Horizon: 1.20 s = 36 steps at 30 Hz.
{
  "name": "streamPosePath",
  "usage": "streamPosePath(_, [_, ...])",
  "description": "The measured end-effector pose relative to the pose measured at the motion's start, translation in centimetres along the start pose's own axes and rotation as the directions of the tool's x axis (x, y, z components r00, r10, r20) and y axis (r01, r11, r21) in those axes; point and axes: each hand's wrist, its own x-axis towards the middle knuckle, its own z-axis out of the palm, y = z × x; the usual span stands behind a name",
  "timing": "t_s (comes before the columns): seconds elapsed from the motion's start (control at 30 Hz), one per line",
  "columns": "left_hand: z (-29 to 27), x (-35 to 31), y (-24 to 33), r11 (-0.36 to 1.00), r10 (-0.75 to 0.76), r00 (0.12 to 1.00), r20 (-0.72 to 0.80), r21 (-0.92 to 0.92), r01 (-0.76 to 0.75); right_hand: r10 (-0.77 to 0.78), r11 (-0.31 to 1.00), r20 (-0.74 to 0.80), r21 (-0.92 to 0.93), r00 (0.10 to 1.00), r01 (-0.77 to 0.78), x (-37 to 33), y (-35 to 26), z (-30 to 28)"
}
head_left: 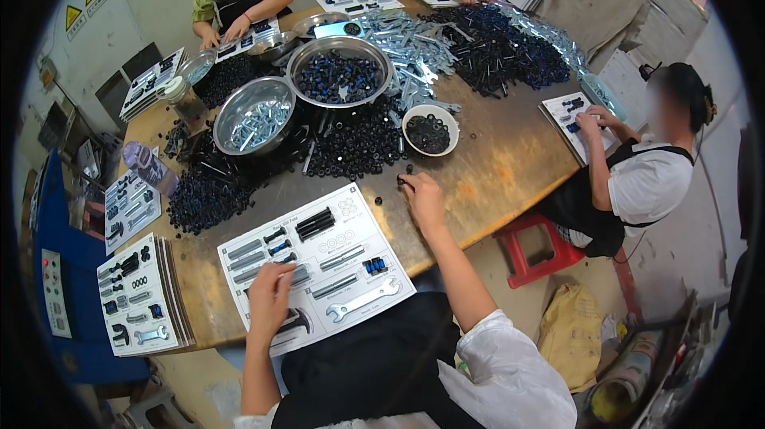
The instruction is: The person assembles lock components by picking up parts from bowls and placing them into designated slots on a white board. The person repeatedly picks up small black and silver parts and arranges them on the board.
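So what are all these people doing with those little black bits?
Several people sit round a wooden table heaped with small black parts and silver bolts. The camera wearer's left hand rests on a printed sheet showing hardware, with a few pieces laid on it. Their right hand pinches a small black ring near a white bowl of rings. Others work over similar sheets.
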Motion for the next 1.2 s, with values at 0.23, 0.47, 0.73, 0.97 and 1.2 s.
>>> streamPosePath(0.23, [8.8,8.6,4.5,0.935,0.271,0.885,0.377,0.116,-0.336,-0.037,0.998,0.024,-0.042,0.999,0.038,-4.1,-0.1,-1.3])
streamPosePath(0.47, [16.6,13.9,2.4,0.897,0.29,0.934,0.211,0.279,-0.342,0.085,0.995,0.124,0.032,0.989,-0.089,-6.7,0.2,-3.5])
streamPosePath(0.73, [20.1,15.2,3.0,0.942,0.237,0.918,0.318,0.157,-0.298,0.038,0.988,-0.055,0.153,0.998,-0.03,0.7,3.1,-2.4])
streamPosePath(0.97, [20.8,15.4,2.5,0.972,0.155,0.936,0.316,0.118,-0.201,0.081,0.958,0.14,0.261,0.987,-0.116,-0.3,4.0,-1.9])
streamPosePath(1.2, [21.8,13.8,4.1,0.956,0.203,0.92,0.337,0.136,-0.261,0.068,0.943,0.271,0.296,0.96,-0.151,0.4,3.1,-3.5])
